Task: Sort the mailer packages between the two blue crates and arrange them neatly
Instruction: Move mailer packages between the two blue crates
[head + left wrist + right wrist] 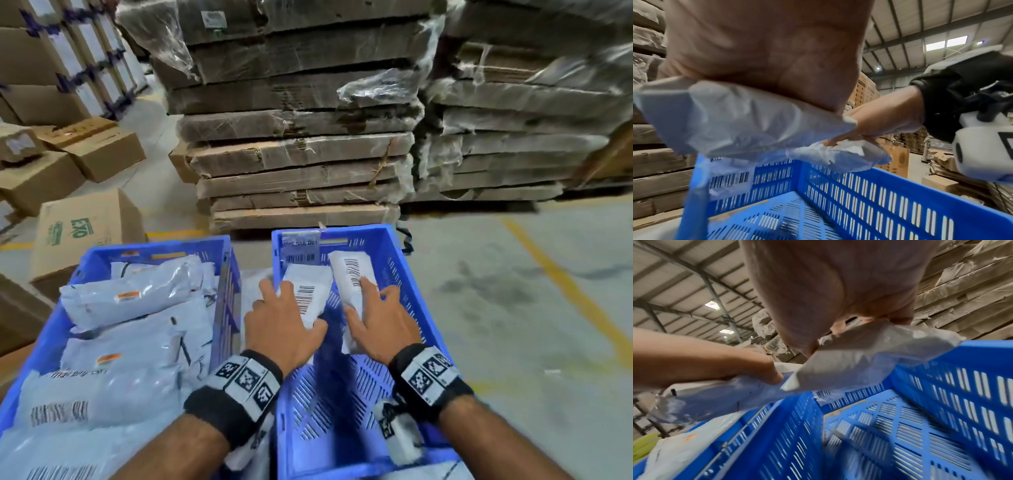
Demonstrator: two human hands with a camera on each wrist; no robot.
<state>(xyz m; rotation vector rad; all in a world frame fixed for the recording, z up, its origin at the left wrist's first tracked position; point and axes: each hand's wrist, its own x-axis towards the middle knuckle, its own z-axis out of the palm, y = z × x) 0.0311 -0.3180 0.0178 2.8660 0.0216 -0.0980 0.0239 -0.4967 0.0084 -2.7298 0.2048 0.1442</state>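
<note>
Over the right blue crate [404, 274], each hand holds one white mailer above the slotted floor. Left hand [281, 325], its grip closed round the left mailer [306, 298]; right hand [380, 325], its grip pinching the right mailer [356, 284]. Both mailers run lengthwise away from the person, side by side, near the far wall. Left blue crate [51, 329] is heaped with mailers. Wrist views alone show the mailers held clear of the crate floor; head view alone shows the barcodes facing up.
</note>
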